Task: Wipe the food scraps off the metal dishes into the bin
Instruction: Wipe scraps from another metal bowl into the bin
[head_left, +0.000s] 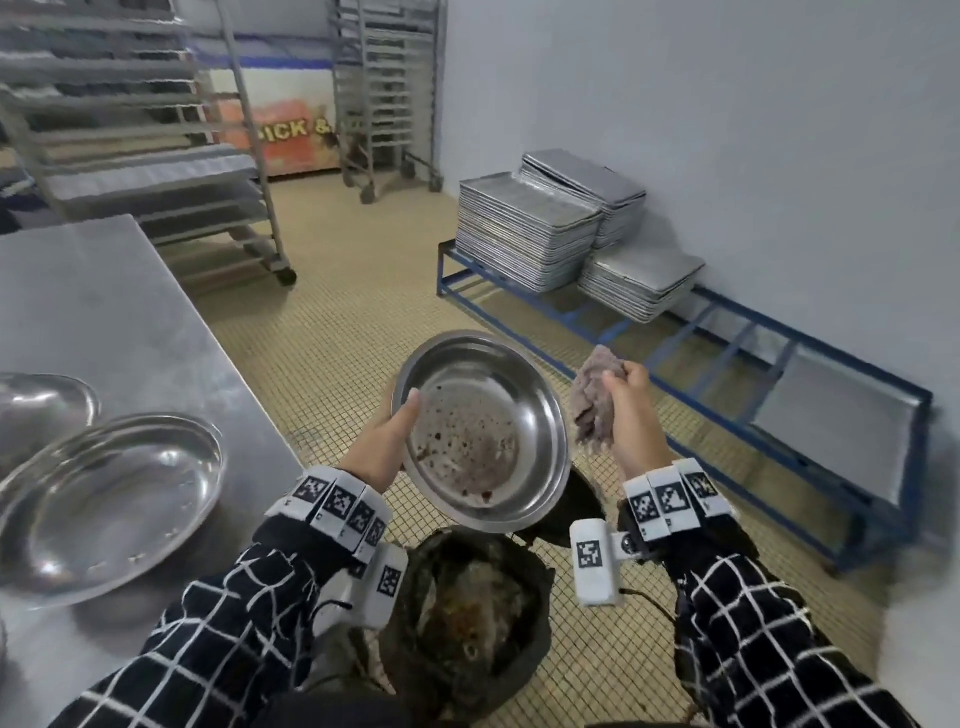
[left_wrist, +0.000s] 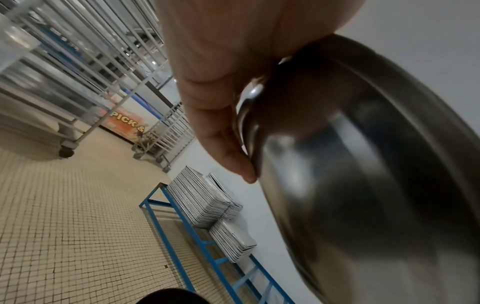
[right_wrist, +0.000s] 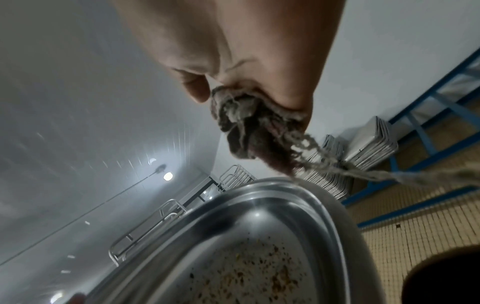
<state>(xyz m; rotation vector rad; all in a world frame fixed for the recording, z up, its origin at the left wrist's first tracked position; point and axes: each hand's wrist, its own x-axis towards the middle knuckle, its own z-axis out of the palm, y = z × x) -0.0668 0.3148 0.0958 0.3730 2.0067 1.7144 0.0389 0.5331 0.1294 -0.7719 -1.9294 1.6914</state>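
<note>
My left hand (head_left: 387, 441) grips the left rim of a round metal dish (head_left: 483, 431), thumb inside, fingers behind its underside (left_wrist: 363, 185). The dish is tilted toward me above the black-lined bin (head_left: 467, 618), and brown food specks (right_wrist: 259, 275) dot its bottom. My right hand (head_left: 631, 415) holds a crumpled grey-purple cloth (head_left: 595, 400) just right of the dish rim, apart from it. A frayed strand hangs from the cloth (right_wrist: 249, 135) in the right wrist view. Scraps lie inside the bin.
A steel table (head_left: 104, 312) stands at my left with two more metal dishes (head_left: 109, 504) on it. A low blue rack (head_left: 727, 364) with stacked baking trays (head_left: 530, 228) runs along the right wall. Wheeled tray racks (head_left: 384, 93) stand further back on the tiled floor.
</note>
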